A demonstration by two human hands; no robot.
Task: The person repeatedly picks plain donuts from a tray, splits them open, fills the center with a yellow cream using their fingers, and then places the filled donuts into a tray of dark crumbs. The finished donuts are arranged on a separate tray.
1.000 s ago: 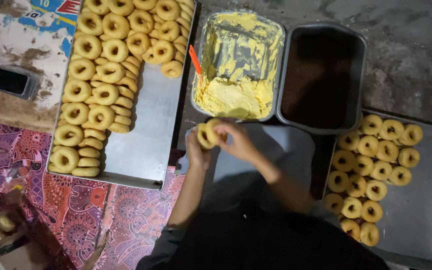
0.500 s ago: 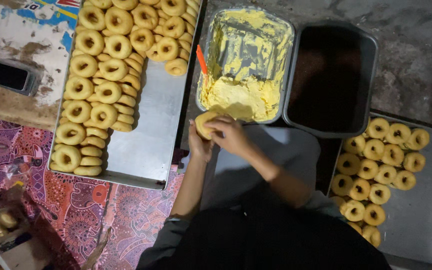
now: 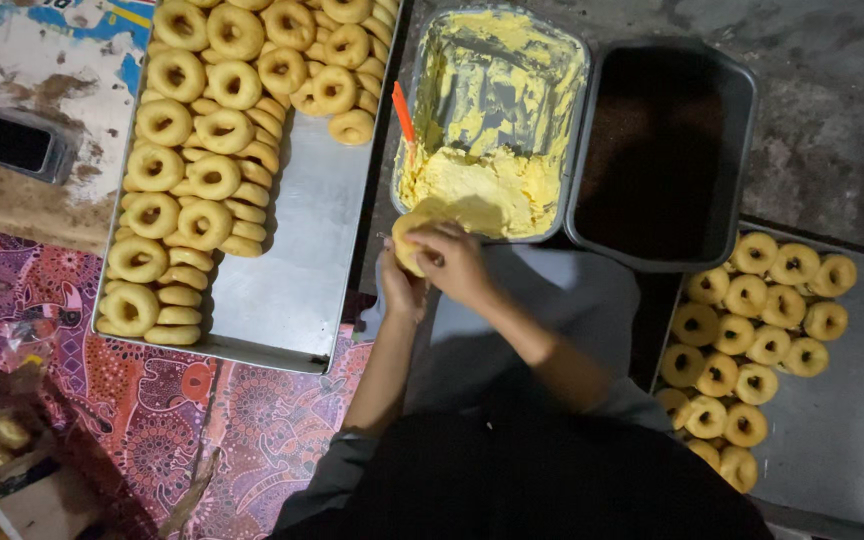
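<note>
Both hands meet in front of me around one plain doughnut [image 3: 407, 243], held just below the tub of yellow cream [image 3: 472, 185]. My left hand [image 3: 399, 290] cups the doughnut from below and my right hand [image 3: 457, 262] closes over its right side. An orange spatula handle [image 3: 404, 112] leans against the tub's left wall. Plain doughnuts [image 3: 217, 140] lie stacked in rows on the metal tray [image 3: 297, 290] to the left.
A dark tub of brown sprinkles [image 3: 657, 150] stands right of the cream tub. Topped doughnuts [image 3: 752, 330] fill a second tray [image 3: 842, 430] at the right. A phone [image 3: 7, 142] lies at the far left, on a patterned cloth [image 3: 152, 430].
My hands have carried the doughnut up and left, from mid-lap to the near edge of the cream tub.
</note>
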